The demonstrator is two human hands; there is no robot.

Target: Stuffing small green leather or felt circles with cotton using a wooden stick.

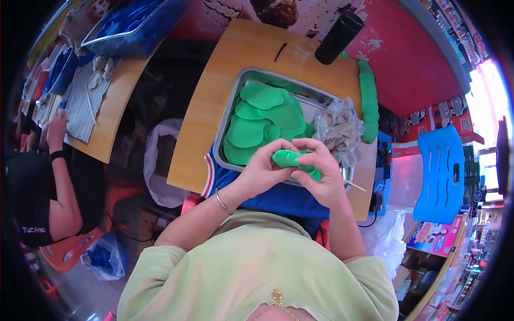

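My left hand (267, 165) and my right hand (323, 174) meet over the near edge of a metal tray (219, 144). Between their pinched fingers is a small folded green piece (286, 158), soft-looking; its material I cannot make out. Flat, rounded green pieces (247, 131) lie heaped in the tray's left part. Beside them, at the tray's right, sits a pile of crumpled, translucent pale pieces (338, 128). A thin white stick (354, 185) pokes out by my right hand; I cannot tell whether that hand touches it.
On the wooden table (206, 91) stand a black bottle (339, 37) and a clear cup (304, 51), near a black pen-like item (280, 52). A long green bundle (368, 101) lies along the right edge. Blue cloth (267, 195) hangs before me. Another person's arm (63, 176) is at the left table.
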